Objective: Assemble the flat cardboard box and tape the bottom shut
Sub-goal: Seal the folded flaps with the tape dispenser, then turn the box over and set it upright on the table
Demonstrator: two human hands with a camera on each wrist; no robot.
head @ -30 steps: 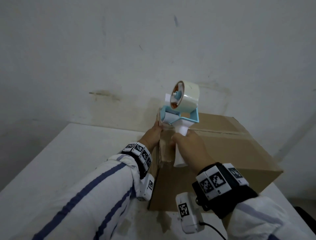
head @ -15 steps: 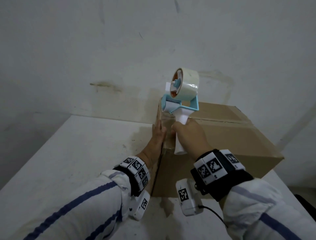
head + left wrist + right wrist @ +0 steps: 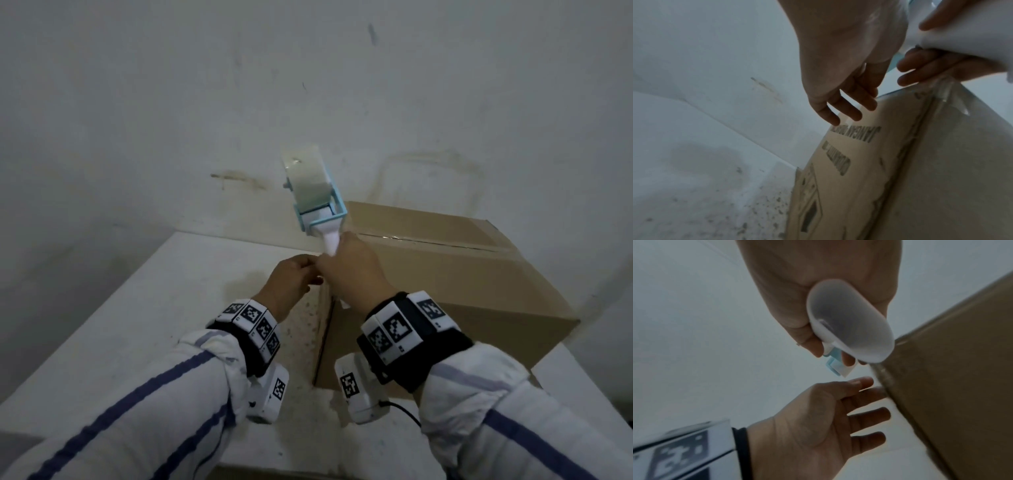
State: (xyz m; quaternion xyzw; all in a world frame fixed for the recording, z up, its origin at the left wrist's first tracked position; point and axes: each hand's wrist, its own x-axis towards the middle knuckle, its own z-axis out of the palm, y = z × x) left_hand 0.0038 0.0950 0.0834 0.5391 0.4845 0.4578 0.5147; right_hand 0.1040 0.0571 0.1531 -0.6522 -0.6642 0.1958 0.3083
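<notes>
- Bare, the left hand [image 3: 291, 281] has come off the box's corner since half a second ago, fingers loosely spread beside it.
- White handle gripped, the right hand [image 3: 356, 270] has lifted the blue-framed tape dispenser [image 3: 317, 195] clear.
- Brown cardboard box [image 3: 462, 281] sits assembled on the white table [image 3: 144, 308], clear tape along its top seam.

Matt brown cardboard box [image 3: 445, 274] with glossy clear tape strip [image 3: 949, 95]; smooth plastic tape dispenser [image 3: 320, 212], white handle, pale-blue frame; speckled, scuffed white worktop [image 3: 171, 291].
</notes>
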